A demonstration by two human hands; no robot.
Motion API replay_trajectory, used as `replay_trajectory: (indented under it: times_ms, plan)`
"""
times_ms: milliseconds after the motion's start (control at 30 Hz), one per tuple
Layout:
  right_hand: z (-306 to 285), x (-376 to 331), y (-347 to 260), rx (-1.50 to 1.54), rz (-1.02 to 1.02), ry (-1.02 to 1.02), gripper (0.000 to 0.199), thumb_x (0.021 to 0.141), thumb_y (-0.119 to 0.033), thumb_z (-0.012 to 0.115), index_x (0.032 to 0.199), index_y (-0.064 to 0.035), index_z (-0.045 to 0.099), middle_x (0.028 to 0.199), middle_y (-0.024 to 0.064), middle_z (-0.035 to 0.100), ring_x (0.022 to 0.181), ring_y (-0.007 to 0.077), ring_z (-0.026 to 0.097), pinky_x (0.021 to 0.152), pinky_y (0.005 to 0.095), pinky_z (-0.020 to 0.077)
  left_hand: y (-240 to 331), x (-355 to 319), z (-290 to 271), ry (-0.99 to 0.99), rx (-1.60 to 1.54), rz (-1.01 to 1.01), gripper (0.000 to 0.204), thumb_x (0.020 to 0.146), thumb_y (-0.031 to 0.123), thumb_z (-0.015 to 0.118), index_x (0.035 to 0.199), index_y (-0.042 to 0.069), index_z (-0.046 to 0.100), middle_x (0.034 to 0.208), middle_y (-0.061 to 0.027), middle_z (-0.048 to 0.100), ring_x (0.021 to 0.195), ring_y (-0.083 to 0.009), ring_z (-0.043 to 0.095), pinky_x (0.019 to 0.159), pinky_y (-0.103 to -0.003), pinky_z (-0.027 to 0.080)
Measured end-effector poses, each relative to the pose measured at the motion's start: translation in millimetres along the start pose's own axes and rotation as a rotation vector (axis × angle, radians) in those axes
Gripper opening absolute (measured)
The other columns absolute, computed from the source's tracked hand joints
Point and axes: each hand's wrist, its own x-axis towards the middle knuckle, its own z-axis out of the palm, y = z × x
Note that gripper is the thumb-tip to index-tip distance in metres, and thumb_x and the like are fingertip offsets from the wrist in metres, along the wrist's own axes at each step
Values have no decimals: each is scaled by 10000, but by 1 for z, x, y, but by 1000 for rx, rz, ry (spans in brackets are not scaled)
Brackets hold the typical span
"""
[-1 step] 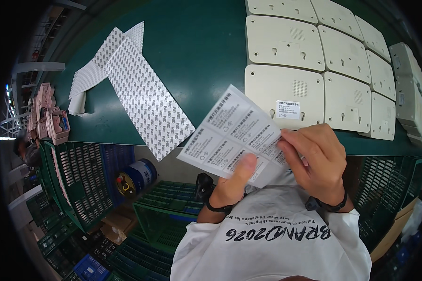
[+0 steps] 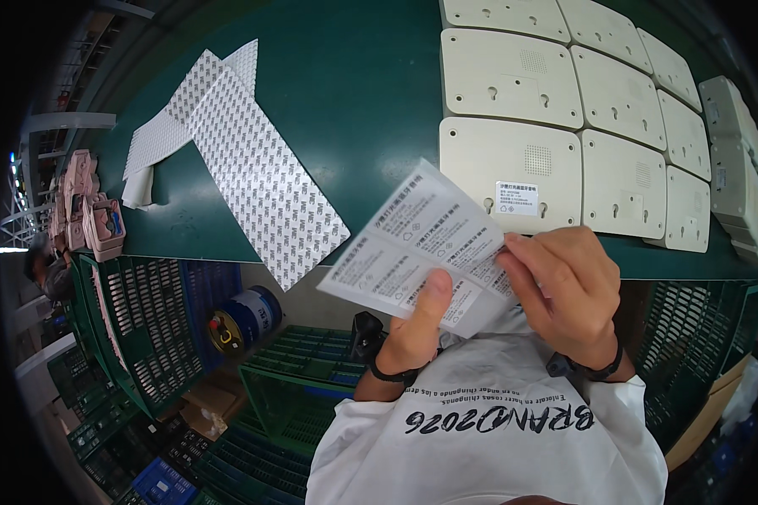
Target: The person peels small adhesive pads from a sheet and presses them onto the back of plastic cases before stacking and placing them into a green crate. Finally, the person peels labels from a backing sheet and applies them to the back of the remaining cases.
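Note:
A sheet of white printed labels [image 2: 396, 240] is held tilted over the table's front edge. My left hand [image 2: 417, 328] grips its near side, thumb on top and the other fingers hidden beneath. At the sheet's right corner, my right hand [image 2: 568, 290] pinches with thumb and forefinger; whether a single label is lifting there I cannot tell. Just beyond lies a cream plastic housing [image 2: 488, 156] with a speaker grille and keyhole slots, bearing one white label [image 2: 517, 198]. The housings around it show no label.
More cream housings [image 2: 619, 97] sit in rows at the right, with others stacked [image 2: 737, 160] at the far right. Patterned adhesive strips [image 2: 265, 177] lie crossed on the green table [image 2: 345, 93]. Pink parts [image 2: 101, 219], green crates [image 2: 147, 328] and a blue drum [image 2: 248, 318] stand at left.
The far corner of the label sheet has shifted very slightly to the right and down. Both hands keep their hold; the housings and strips have not moved.

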Motion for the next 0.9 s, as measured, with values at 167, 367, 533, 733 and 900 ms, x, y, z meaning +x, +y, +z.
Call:
replay_trajectory:
  times_ms: [167, 367, 533, 733, 900]
  plan:
    - [4, 9, -3, -102, -105, -12, 248, 676, 74, 805, 885, 9, 688, 818, 77, 630, 659, 222, 584, 592, 296, 455, -2, 12, 2, 3, -70, 11, 580, 1027, 347, 390, 1420, -78, 353, 1297, -260, 567, 1195, -358, 576, 1030, -456, 448]
    - [-50, 43, 23, 903, -4, -258, 197, 720, -94, 804, 834, -72, 645, 779, 33, 582, 663, 164, 516, 636, 274, 417, -3, 20, -26, 124, -203, 38, 652, 1035, 431, 333, 1435, -84, 312, 1263, -310, 569, 1141, -413, 604, 1020, -511, 451]
    - [-48, 93, 70, 696, 553, 27, 161, 830, -75, 747, 818, -85, 586, 837, -4, 589, 713, 88, 524, 638, 214, 405, -7, 33, -54, 376, 61, 232, 562, 1045, 349, 373, 1380, -101, 401, 1262, -290, 577, 1109, -366, 618, 988, -444, 484]
    - [-17, 112, 101, 635, 771, -231, 255, 918, -62, 688, 1121, -29, 537, 755, -39, 559, 655, 15, 482, 600, 164, 363, -11, 27, -62, 549, -19, 219, 469, 1044, 260, 398, 1337, -99, 466, 1268, -247, 587, 1087, -299, 627, 933, -403, 520]
    - [-2, 106, 107, 577, 823, -132, 357, 921, -23, 678, 1227, -17, 495, 753, -30, 564, 654, 12, 485, 595, 176, 379, -6, 26, -66, 466, 176, 191, 496, 1024, 294, 423, 1357, -71, 462, 1259, -204, 604, 1069, -263, 638, 895, -402, 535]
